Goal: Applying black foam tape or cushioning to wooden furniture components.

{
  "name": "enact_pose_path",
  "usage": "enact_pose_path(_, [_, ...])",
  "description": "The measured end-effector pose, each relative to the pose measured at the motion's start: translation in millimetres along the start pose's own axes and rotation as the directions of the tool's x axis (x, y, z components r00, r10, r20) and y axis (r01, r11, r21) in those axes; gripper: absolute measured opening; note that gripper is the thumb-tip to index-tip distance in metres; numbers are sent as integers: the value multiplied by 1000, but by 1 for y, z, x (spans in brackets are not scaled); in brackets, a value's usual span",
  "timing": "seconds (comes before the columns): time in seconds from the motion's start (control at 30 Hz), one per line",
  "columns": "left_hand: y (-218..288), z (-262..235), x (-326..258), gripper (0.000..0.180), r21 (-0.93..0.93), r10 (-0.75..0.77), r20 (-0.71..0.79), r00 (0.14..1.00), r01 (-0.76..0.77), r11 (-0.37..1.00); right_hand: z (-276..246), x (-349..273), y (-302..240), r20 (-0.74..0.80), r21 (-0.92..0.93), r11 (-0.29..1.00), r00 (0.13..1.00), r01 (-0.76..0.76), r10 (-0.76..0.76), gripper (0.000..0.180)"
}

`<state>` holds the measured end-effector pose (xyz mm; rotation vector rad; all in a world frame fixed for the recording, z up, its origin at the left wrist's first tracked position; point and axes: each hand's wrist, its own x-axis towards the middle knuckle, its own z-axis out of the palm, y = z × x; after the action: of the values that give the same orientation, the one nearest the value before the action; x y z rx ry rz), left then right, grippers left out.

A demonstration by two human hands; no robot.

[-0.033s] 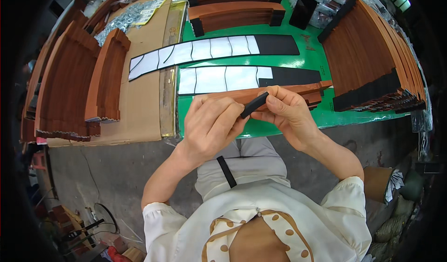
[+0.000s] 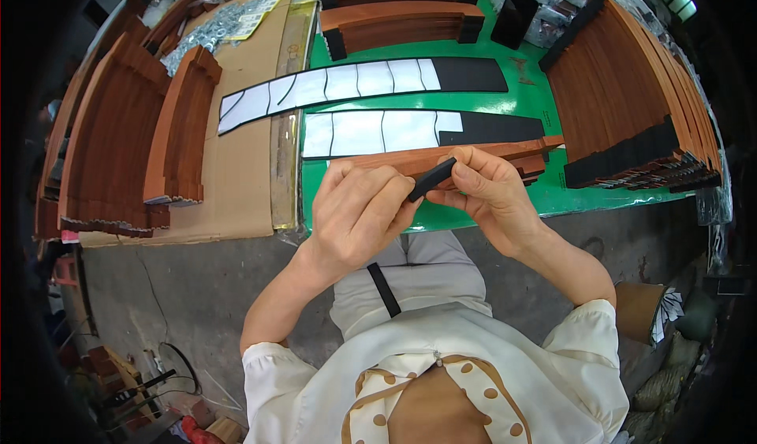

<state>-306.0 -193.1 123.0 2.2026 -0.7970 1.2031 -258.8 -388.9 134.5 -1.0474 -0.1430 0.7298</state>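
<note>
A short black strip (image 2: 432, 180) is pinched between my two hands above the near table edge, tilted up to the right. My left hand (image 2: 359, 207) is closed on its lower left end. The thumb and fingers of my right hand (image 2: 493, 192) grip its upper right end. Just behind my hands lies a long reddish-brown wooden piece (image 2: 394, 161), partly hidden by them. Beyond it are two long black strips with white backing pieces, a nearer strip (image 2: 347, 135) and a farther strip (image 2: 339, 83). Another short black strip (image 2: 384, 290) lies on my lap.
Stacked wooden pieces with black ends (image 2: 623, 105) stand on the right of the green table top (image 2: 520, 105). More wooden pieces (image 2: 114, 136) stand on cardboard (image 2: 236, 184) at the left, near metal hardware (image 2: 213, 34). A dark phone-like slab (image 2: 514, 20) sits at the back.
</note>
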Motion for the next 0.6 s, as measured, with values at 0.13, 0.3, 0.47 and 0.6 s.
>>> enact_pose_path(0.13, [8, -8, -10, 36, 10, -39, -19, 999, 39, 999, -3, -9, 3, 13, -43, 998, 999, -38, 39, 20])
enact_pose_path(0.3, [15, -8, -32, 31, -29, -144, -65, 988, 142, 989, 0, -12, 11, -86, -297, 925, 958, 238, -274, 40])
enact_pose_path(0.47, [25, -11, -49, 31, -98, -245, 29, 969, 247, 964, 10, -10, 3, 635, -760, -229, 617, 608, -465, 38])
enact_pose_path(0.6, [26, -16, -58, 32, -170, -322, 70, 944, 330, 929, 6, -2, 18, 691, -718, -246, 623, 652, -366, 35])
